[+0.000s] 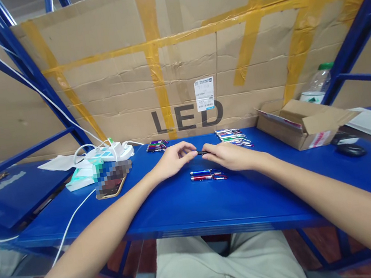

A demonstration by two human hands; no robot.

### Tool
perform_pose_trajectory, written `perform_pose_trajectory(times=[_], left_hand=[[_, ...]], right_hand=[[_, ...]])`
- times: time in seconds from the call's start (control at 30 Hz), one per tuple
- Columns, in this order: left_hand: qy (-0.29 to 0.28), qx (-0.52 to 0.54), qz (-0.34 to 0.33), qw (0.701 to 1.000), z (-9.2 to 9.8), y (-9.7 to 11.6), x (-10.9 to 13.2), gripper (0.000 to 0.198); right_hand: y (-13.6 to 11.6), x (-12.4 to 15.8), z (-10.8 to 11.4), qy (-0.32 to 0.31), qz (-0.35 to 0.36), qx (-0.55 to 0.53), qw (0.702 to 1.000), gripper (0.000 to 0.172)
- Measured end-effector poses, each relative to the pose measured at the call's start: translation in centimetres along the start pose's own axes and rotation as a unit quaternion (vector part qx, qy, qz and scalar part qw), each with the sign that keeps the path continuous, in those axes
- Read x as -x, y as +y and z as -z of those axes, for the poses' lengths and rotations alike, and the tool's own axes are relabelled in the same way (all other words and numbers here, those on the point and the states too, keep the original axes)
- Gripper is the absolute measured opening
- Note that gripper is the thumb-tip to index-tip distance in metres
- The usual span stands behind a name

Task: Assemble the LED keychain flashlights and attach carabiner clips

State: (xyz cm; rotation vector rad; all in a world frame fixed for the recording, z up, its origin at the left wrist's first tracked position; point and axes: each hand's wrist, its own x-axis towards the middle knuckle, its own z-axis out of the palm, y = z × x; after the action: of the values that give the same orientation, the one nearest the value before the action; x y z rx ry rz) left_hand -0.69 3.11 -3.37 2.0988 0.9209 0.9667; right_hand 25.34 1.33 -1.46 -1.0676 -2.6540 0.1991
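Over the middle of the blue table, my left hand and my right hand meet at a small dark pen-like item. Both hands have their fingers closed on it, the left at one end and the right at the other. Just below them lie a blue penlight and a red penlight, side by side with clips pointing right. Behind my left hand is a small group of coloured penlights. A larger row of penlights lies behind my right hand.
A phone, a green-white packet and a white power strip with cables are at left. On the right are an open cardboard box, a bottle and a black mouse. A large cardboard sheet stands behind.
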Motion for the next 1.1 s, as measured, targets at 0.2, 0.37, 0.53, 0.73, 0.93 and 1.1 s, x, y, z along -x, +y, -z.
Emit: perform_pose_trajectory(times=[0.2, 0.37, 0.53, 0.73, 0.93, 1.1], left_hand=[[-0.033, -0.06, -0.035, 0.997, -0.3, 0.9, 0.4, 0.035], [-0.037, -0.089, -0.034, 0.995, 0.2, 0.7, 0.3, 0.036], [-0.064, -0.147, -0.066, 0.985, 0.6, 0.9, 0.4, 0.034], [-0.095, -0.194, -0.075, 0.974, 1.0, 1.1, 0.4, 0.032], [-0.101, -0.203, -0.068, 0.972, 1.1, 0.8, 0.4, 0.03], [-0.115, -0.225, -0.061, 0.966, 1.2, 0.5, 0.4, 0.027]], right_hand=[[-0.4, 0.0, 0.1, -0.005, 0.011, -0.024, 1.0, 0.032], [0.2, -0.1, 0.0, 0.0, 0.017, -0.041, 0.999, 0.031], [0.8, -0.2, 0.0, -0.003, 0.061, -0.036, 0.998, 0.036], [1.6, -0.2, -0.4, -0.014, 0.066, -0.051, 0.996, 0.032], [1.9, -0.3, -0.9, -0.008, 0.067, -0.052, 0.996, 0.028], [1.5, -0.4, -1.1, -0.005, 0.054, -0.051, 0.997, 0.026]])
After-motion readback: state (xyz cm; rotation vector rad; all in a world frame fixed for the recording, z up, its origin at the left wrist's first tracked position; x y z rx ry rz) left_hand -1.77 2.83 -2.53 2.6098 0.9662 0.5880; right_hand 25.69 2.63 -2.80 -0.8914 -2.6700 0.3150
